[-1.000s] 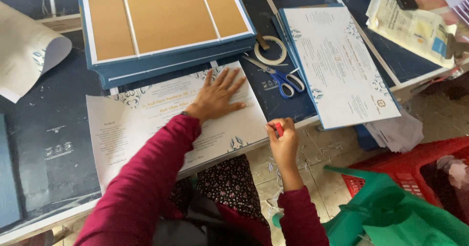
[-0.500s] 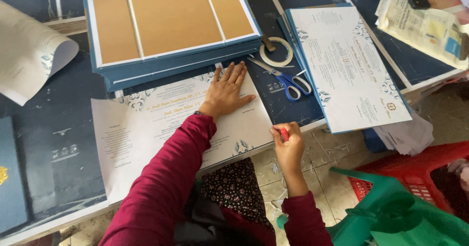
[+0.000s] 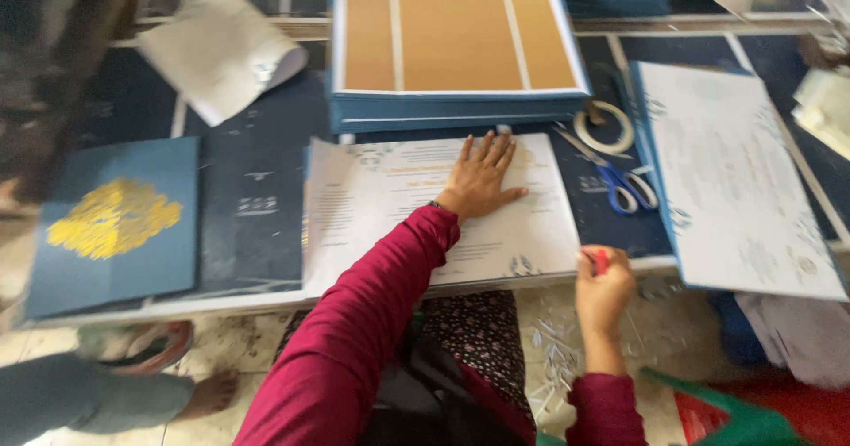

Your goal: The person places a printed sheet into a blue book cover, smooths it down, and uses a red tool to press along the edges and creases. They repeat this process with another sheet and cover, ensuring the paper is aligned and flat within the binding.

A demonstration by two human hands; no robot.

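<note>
Down at the near edge of the dark blue table [image 3: 257, 189], the left hand [image 3: 478, 179] lies flat, fingers spread, palm pressing on the top sheet of a pile of white printed sheets [image 3: 372, 225]. It grips nothing, it just pins the paper down.

The right hand [image 3: 602, 291] sits just off the table edge at the sheet's lower right corner, fingers curled shut around a small red tool [image 3: 601, 259]. It looks like a cutter or a marker, but honestly the frame is too blurry to say which.

What's different from half a second back: the head has swung left, so a blue folder with a gold crest [image 3: 115, 225] is now in full view, and so is somebody's bare foot [image 3: 208, 393] under the table. Both hands look planted where they were, the left on the sheet, the right at the corner. My read is that the paper is held ready and the trimming or marking hasn't really got going.

Other stuff around: a stack of blue covers with brown card panels [image 3: 456, 48] sits just behind the sheets. Blue-handled scissors [image 3: 620, 185] and a tape roll [image 3: 604, 127] lie to the right, a second printed sheet [image 3: 735, 180] is further right, and a curled white paper [image 3: 221, 48] is at the back left.
</note>
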